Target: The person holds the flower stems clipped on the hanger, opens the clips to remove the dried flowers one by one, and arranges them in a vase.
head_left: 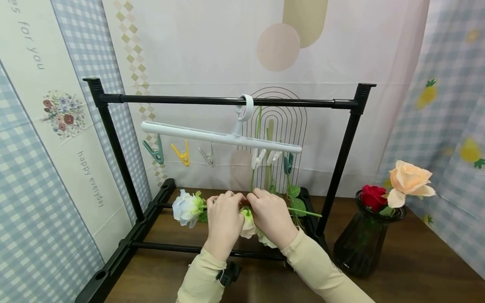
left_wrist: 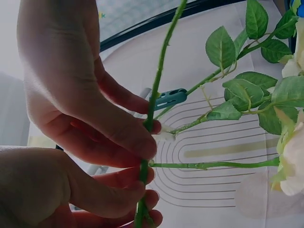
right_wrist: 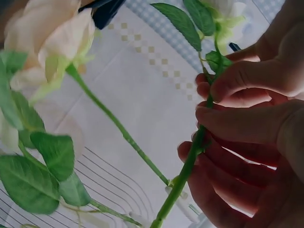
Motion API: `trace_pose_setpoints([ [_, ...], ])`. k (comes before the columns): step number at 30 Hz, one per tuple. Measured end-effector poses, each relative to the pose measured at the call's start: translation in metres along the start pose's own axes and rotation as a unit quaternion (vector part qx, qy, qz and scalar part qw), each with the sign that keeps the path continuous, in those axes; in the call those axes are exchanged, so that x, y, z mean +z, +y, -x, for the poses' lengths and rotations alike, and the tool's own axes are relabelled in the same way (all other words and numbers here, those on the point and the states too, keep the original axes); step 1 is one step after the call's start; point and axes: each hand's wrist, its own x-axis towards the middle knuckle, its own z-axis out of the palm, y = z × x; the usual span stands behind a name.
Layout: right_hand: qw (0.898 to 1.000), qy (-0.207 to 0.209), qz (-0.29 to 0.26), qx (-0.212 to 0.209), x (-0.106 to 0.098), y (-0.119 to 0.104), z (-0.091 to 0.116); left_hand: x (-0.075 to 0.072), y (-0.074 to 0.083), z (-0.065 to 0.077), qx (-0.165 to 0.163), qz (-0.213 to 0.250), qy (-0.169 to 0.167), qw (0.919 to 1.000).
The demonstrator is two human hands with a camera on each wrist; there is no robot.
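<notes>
Pale-blue rose (head_left: 186, 209): being held level at six o'clock of a white hanger (head_left: 189, 134), bloom pointing to nine. Left hand (head_left: 226, 219) and right hand (head_left: 270, 213): fingers nearly closed, pinching its stem (left_wrist: 162, 57). Hanger: hanging from a black rack (head_left: 170, 99), carrying clips (head_left: 183, 155). Dark vase (head_left: 358, 244): standing on the tabletop (head_left: 420, 256) at the hands' three o'clock, holding red rose (head_left: 373, 198), peach rose (head_left: 409, 179).

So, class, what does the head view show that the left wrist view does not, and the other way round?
Head view only: the dark vase with its red rose and peach rose, and the pale blue rose on the held green stem.
Left wrist view only: the fingers visibly pinching that stem, a grip hidden in the head view.
Both: the left hand, the right hand, the stem, a teal clip and the backdrop's arch pattern.
</notes>
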Motion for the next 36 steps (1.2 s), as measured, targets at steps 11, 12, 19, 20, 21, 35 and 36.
trace_pose_setpoints([
  [11, 0.999, 0.028, 0.041, -0.007, 0.010, 0.010, 0.013, 0.004, 0.004, 0.003, 0.047, 0.008, -0.025, 0.9986],
  [12, 0.999, 0.031, 0.042, -0.004, 0.009, 0.011, 0.014, 0.004, 0.005, 0.004, 0.054, 0.014, -0.022, 0.9982],
  [19, 0.999, 0.039, 0.018, 0.019, 0.001, 0.020, 0.015, -0.007, 0.017, 0.008, 0.097, 0.070, 0.022, 0.9925],
  [20, 0.999, 0.039, 0.016, 0.022, 0.000, 0.021, 0.015, -0.010, 0.018, 0.008, 0.104, 0.076, 0.026, 0.9914],
  [21, 0.999, 0.037, 0.013, 0.026, -0.001, 0.022, 0.015, -0.012, 0.020, 0.009, 0.109, 0.083, 0.027, 0.9902],
  [35, 0.992, 0.029, -0.063, 0.106, -0.026, 0.048, 0.021, -0.024, 0.032, 0.015, 0.204, 0.157, 0.034, 0.9657],
  [36, 0.991, 0.030, -0.068, 0.111, -0.028, 0.051, 0.020, -0.024, 0.032, 0.015, 0.205, 0.161, 0.021, 0.9653],
])
